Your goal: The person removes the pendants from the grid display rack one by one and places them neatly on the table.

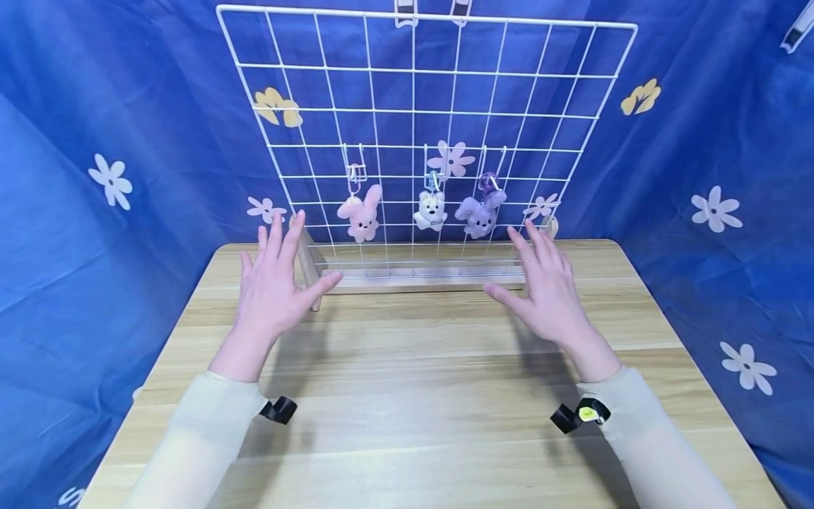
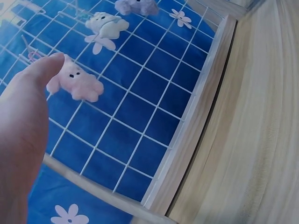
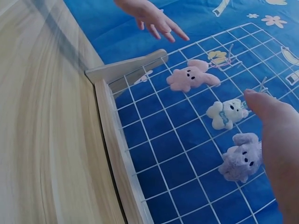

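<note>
My left hand [image 1: 270, 286] is held out over the table at the left end of a white wire grid [image 1: 413, 92], fingers spread and holding nothing. On the other side my right hand [image 1: 548, 293] has its fingers extended and thumb apart, also with nothing in it. Three plush keychains hang from hooks on the grid: a pink bunny [image 1: 362, 215] at left, a white bear [image 1: 431, 210] in the middle and a purple bunny [image 1: 480, 214] at right. Neither hand appears to touch them. In the right wrist view, a blue bow shows on the white bear [image 3: 227, 114].
The grid stands in a wooden base [image 1: 413, 283] at the back of a wood-grain table [image 1: 407, 396]. A blue cloth [image 1: 76, 233] with white and yellow flowers hangs behind and on both sides. Black straps [image 1: 280, 410] are at my wrists.
</note>
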The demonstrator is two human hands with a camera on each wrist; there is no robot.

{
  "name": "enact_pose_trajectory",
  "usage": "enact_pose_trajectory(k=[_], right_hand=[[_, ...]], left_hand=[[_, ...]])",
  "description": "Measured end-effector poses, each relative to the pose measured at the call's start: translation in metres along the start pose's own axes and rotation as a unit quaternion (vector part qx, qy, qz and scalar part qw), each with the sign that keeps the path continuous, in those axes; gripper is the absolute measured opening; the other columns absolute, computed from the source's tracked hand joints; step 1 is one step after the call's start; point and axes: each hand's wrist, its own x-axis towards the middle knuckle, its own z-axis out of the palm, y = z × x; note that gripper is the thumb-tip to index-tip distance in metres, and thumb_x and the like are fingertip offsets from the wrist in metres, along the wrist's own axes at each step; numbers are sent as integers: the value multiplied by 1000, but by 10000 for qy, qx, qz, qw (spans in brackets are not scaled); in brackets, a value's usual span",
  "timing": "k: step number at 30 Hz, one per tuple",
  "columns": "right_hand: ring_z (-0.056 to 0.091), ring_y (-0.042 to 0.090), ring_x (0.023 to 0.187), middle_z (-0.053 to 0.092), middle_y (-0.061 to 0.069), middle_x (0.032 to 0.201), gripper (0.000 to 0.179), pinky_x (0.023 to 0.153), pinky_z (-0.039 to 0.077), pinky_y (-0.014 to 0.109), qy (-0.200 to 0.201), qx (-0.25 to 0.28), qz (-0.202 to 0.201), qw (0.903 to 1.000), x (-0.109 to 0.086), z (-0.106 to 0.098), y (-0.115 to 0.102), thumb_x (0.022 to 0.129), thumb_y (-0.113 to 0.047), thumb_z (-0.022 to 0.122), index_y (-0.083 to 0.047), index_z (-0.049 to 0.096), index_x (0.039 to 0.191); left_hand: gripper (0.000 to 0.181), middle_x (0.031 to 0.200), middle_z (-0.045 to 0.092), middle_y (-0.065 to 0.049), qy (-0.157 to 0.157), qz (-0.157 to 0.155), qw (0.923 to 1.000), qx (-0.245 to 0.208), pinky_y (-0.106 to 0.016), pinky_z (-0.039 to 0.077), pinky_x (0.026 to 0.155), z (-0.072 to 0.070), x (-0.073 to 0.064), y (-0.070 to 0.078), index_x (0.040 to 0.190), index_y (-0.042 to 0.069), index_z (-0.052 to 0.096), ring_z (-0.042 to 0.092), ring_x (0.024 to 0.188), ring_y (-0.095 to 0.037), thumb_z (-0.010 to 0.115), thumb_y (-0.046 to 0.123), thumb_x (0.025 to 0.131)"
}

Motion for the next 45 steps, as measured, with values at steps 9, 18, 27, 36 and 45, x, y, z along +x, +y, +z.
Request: enact_pose_trajectory(k=[9,18,27,36,45], right_hand=[[20,43,157,19,4,175,90,121,13,79,121,658,215,9975,8,-4,2,96,-56,70,-21,30,168],[26,32,157,30,7,172,83,126,23,66,264,1254,314,9913,18,-7,4,100,-47,71,-14,34,167],[40,37,149,41,11,166,74,124,31,63,496,1868,451,9801,27,-10,1,102,-40,70,-12,40,163],[53,30,140,55,14,154,66,115,45,57,981,2326,388,9668,36,-10,-1,98,-25,77,-2,51,154],[57,31,136,61,16,147,60,116,46,55,1200,2721,385,9540,47,-12,-3,95,-9,79,-1,57,150]], left_hand=[[109,177,-4,-1,47,-150,9995,-288,-84,2,118,2,6,-9,171,35,2,7,160,-42,63,77,92],[109,175,16,-3,208,-548,9963,-636,-80,31,113,3,16,-19,171,35,2,33,150,-51,64,77,91],[107,168,39,-6,385,-892,9876,-1234,-73,34,116,6,21,-31,170,38,11,39,150,-42,71,73,89],[93,161,48,-12,642,-822,9766,-1879,-61,41,119,13,29,-39,168,30,31,52,141,-40,78,59,92],[74,149,61,-13,1097,-931,9616,-2338,-54,51,112,20,36,-42,155,16,54,62,132,-36,83,43,93]])
